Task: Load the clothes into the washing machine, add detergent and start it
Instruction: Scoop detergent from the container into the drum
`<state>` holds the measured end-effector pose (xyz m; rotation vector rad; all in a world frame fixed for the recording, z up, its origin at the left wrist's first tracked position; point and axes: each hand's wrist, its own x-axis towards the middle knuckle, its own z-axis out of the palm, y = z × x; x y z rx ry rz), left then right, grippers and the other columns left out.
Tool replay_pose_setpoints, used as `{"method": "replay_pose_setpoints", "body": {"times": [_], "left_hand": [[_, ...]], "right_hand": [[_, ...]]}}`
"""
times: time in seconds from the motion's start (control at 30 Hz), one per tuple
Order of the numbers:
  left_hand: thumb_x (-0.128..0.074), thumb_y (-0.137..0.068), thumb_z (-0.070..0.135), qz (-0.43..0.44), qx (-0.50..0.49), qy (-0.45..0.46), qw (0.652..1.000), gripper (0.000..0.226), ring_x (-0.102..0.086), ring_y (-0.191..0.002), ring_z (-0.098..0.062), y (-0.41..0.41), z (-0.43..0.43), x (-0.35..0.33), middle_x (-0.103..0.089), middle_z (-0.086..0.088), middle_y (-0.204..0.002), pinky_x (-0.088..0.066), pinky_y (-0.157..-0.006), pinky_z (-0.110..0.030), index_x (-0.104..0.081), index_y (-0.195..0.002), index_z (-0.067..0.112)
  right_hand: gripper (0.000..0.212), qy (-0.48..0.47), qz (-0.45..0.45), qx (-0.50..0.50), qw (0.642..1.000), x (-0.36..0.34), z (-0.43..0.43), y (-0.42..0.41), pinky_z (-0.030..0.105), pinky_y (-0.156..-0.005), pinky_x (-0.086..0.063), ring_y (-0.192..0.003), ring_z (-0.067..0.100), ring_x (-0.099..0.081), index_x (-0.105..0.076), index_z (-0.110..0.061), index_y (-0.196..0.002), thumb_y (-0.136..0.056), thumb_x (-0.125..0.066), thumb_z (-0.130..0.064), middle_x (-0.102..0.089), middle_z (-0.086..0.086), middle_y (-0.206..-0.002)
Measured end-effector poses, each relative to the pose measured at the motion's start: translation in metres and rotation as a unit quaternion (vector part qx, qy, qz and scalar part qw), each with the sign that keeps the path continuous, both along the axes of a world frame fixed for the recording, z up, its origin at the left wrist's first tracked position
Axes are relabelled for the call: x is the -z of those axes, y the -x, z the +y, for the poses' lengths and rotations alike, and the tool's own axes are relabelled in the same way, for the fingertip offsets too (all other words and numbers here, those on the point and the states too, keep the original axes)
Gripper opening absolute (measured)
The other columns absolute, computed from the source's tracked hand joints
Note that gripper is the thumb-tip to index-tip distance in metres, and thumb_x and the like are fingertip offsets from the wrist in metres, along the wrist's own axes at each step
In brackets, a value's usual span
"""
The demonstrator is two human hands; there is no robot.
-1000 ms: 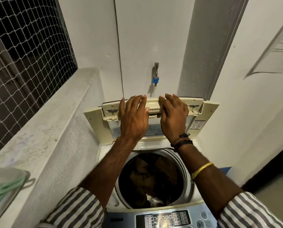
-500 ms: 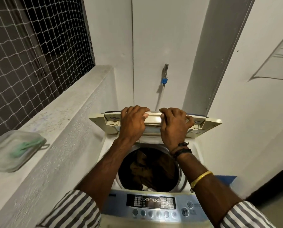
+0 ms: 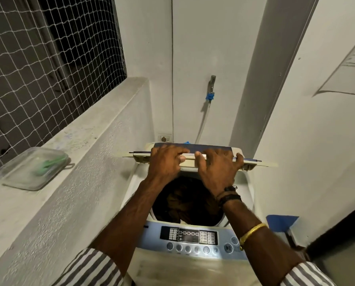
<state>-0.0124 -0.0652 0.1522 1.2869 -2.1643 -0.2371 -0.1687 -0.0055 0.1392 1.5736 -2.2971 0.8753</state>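
I have my left hand [image 3: 165,162] and right hand [image 3: 217,168] both clamped on the half-folded lid [image 3: 190,159], above clothes [image 3: 184,201] in the drum.

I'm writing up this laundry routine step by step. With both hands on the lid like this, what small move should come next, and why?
Probably lower the lid fully onto the washer: both the left hand and the right hand grip its front edge, it hangs part-closed over the drum, and dark clothes already lie inside.
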Motion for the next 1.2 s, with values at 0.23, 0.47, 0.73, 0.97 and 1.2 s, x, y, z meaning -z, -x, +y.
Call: {"method": "replay_pose_setpoints", "body": {"times": [0.23, 0.47, 0.73, 0.97, 1.2], "left_hand": [[-0.068, -0.087, 0.031, 0.015, 0.026, -0.089, 0.996, 0.028, -0.055, -0.114, -0.011, -0.013, 0.022, 0.025, -0.069, 0.014, -0.115, -0.025, -0.098, -0.03, -0.07, -0.114, 0.036], [-0.074, -0.08, 0.026, 0.024, 0.041, -0.135, 0.99, 0.029, -0.054, -0.111, -0.012, -0.021, 0.049, 0.053, -0.069, 0.015, -0.111, -0.037, -0.102, -0.036, -0.071, -0.107, 0.036], [-0.072, -0.078, 0.019, -0.06, 0.046, -0.14, 0.987, 0.022, -0.053, -0.108, -0.012, -0.023, 0.074, 0.089, -0.065, 0.015, -0.104, -0.03, -0.095, -0.034, -0.067, -0.095, 0.032], [-0.068, -0.084, 0.022, -0.122, 0.047, -0.132, 0.983, 0.028, -0.05, -0.116, -0.016, -0.021, 0.083, 0.124, -0.063, 0.007, -0.115, -0.031, -0.1, -0.037, -0.063, -0.109, 0.033], [-0.056, -0.094, 0.024, -0.11, 0.054, -0.13, 0.984, 0.024, -0.049, -0.119, -0.015, -0.023, 0.083, 0.148, -0.061, 0.007, -0.12, -0.03, -0.098, -0.034, -0.062, -0.116, 0.031]], "right_hand": [[0.038, -0.018, -0.016, -0.001, 1.0, 0.034, 0.032, -0.013, 0.056, -0.108, -0.019, -0.115, 0.023, -0.054, -0.071, -0.033, -0.102, -0.087, -0.044, -0.055, -0.07, -0.007, -0.107], [0.041, -0.034, -0.038, -0.015, 0.999, 0.071, 0.058, -0.018, 0.05, -0.101, -0.027, -0.109, 0.023, -0.054, -0.072, -0.034, -0.099, -0.085, -0.042, -0.059, -0.07, -0.007, -0.103], [0.032, -0.128, -0.061, -0.035, 0.989, 0.105, 0.077, -0.02, 0.042, -0.093, -0.025, -0.106, 0.021, -0.05, -0.07, -0.038, -0.099, -0.087, -0.052, -0.062, -0.066, -0.008, -0.1], [0.02, -0.171, -0.09, -0.027, 0.981, 0.121, 0.085, -0.026, 0.04, -0.094, -0.023, -0.109, 0.018, -0.048, -0.068, -0.036, -0.099, -0.084, -0.065, -0.05, -0.067, -0.011, -0.104], [0.029, -0.193, -0.092, -0.024, 0.976, 0.129, 0.087, -0.027, 0.041, -0.095, -0.025, -0.112, 0.021, -0.049, -0.07, -0.036, -0.105, -0.081, -0.069, -0.052, -0.068, -0.008, -0.107]]}}
